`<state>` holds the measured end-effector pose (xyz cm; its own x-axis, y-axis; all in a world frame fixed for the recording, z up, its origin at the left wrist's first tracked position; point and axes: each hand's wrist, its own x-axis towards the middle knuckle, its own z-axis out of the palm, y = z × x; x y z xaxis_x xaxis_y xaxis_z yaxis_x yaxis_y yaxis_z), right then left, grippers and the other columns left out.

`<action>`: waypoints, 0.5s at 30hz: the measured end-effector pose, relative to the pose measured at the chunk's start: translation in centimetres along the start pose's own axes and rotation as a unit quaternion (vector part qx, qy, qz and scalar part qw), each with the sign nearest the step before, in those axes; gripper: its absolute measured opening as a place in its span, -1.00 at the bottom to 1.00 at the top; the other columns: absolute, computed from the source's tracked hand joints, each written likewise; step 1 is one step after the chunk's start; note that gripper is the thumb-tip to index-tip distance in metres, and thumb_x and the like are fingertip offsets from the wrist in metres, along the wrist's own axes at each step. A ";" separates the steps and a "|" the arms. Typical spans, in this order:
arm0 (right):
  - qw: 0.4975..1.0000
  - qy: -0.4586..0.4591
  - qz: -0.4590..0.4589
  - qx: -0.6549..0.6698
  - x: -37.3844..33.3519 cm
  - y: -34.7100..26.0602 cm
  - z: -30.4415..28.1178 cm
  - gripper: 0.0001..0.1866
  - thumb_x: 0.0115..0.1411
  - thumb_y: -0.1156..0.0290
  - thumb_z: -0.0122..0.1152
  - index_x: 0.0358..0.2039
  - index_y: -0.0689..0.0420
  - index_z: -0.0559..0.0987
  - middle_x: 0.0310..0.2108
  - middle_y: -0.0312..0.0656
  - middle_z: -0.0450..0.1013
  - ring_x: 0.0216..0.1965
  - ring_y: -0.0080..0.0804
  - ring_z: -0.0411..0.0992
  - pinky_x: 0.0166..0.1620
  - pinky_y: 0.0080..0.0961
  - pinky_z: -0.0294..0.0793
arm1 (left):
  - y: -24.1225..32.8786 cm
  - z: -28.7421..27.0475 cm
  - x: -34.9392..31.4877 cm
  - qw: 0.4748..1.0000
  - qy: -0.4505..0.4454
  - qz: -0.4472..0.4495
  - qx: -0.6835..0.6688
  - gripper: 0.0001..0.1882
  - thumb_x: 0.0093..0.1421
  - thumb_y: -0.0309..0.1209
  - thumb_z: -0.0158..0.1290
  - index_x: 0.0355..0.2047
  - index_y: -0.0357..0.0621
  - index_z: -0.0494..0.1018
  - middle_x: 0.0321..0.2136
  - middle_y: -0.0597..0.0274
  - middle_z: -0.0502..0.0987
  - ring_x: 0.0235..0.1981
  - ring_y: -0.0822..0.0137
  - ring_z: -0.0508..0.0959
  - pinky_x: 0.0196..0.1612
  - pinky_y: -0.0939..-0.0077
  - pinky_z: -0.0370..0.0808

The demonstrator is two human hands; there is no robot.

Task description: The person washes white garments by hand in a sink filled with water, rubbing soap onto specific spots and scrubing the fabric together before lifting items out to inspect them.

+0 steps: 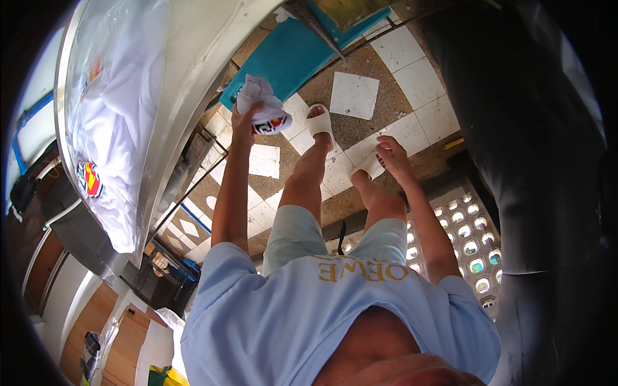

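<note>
The left hand [246, 121] is closed around a bunched white cloth with a dark, red and yellow print [262, 103]. This cloth is up off the floor, just to the right of the long edge of a pale, smooth table [203, 48]. In this view it covers part of the lower end of a flat, teal board [277, 55]. I cannot tell how far above the board it is.

The right hand [394, 156] holds nothing that I can see. Its fingers are a bit bent and close together, and it hangs over the floor of white tiles and brown patches [409, 77].

On the left part of the table is a big, crumpled pile of white cloth [122, 135]. It has a red, yellow and black print, and its low end comes down near the table's bottom corner. The person wears a light blue shirt [290, 309], pale shorts [297, 238] and cream slide sandals [320, 128].
</note>
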<state>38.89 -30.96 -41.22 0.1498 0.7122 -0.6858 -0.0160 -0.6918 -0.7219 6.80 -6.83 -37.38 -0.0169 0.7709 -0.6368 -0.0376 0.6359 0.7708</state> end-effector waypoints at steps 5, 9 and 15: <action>0.973 -0.210 0.012 0.096 -0.4 -8.7 1.6 -0.65 0.18 0.28 0.16 -0.07 0.15 0.42 -0.20 -0.20 0.45 -0.17 -0.50 0.41 -0.15 -0.54 0.41 | -0.7 0.6 -9.9 0.993 -0.065 -0.027 -0.095 -0.42 -0.07 -0.49 0.15 0.02 -0.27 0.28 -0.18 0.08 0.49 -0.20 0.19 0.55 -0.08 0.34 0.50; 0.974 -0.049 -0.141 -0.170 0.5 -9.1 -0.1 -0.74 0.17 0.37 0.16 -0.14 0.17 0.47 -0.24 -0.20 0.47 -0.26 -0.44 0.46 -0.21 -0.51 0.47 | -1.6 2.6 -17.0 0.986 -0.104 -0.068 -0.110 -0.33 -0.03 -0.46 0.11 0.12 -0.23 0.16 -0.07 0.08 0.42 -0.05 0.16 0.48 0.03 0.30 0.43; 0.936 -0.222 -0.243 0.122 -10.0 -32.5 0.0 -0.81 0.19 0.46 0.12 -0.18 0.22 0.49 -0.33 -0.32 0.46 -0.37 -0.67 0.41 -0.31 -0.71 0.42 | -0.2 3.8 -24.9 0.976 -0.115 -0.090 -0.163 -0.35 -0.07 -0.46 0.17 0.06 -0.27 0.21 -0.13 0.09 0.45 -0.12 0.23 0.49 -0.05 0.36 0.45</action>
<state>37.90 -15.59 -10.92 -0.2278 0.9524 -0.2028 -0.2865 -0.2646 -0.9208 10.98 -26.03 -21.63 0.2432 0.6598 -0.7110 -0.3358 0.7450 0.5764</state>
